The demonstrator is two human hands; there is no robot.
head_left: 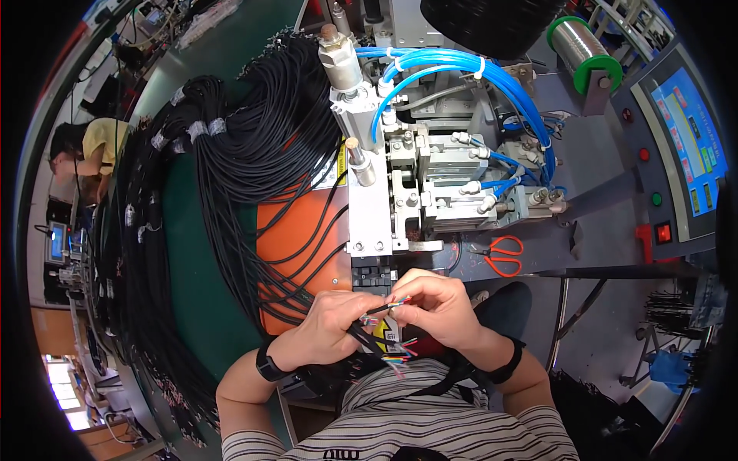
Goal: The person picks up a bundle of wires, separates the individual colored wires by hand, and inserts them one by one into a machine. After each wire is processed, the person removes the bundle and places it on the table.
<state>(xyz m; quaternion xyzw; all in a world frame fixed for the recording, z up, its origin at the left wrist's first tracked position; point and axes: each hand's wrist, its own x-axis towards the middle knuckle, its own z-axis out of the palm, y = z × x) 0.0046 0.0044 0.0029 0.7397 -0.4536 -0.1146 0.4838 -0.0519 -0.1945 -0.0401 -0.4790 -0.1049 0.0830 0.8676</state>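
Observation:
My left hand [332, 319] is closed around several black cables [365, 338], just in front of the machine. Their stripped ends fan out into thin coloured wires [396, 358] below and to the right of my fingers. With thumb and index finger, my right hand [438, 307] pinches the coloured wires at the tip of one cable [393, 304]. Both hands are close together, nearly touching at that tip. Other black cables [288, 280] run over the orange surface [300, 253] to the left of my hand.
A pneumatic machine [369, 207] with blue hoses [461, 60] stands ahead. Orange-handled scissors [503, 256] lie right of it. Farther right are a wire spool [576, 44] and a touchscreen panel [692, 131]. Black cable bundles [261, 146] cover the left bench; beyond is a person [104, 146].

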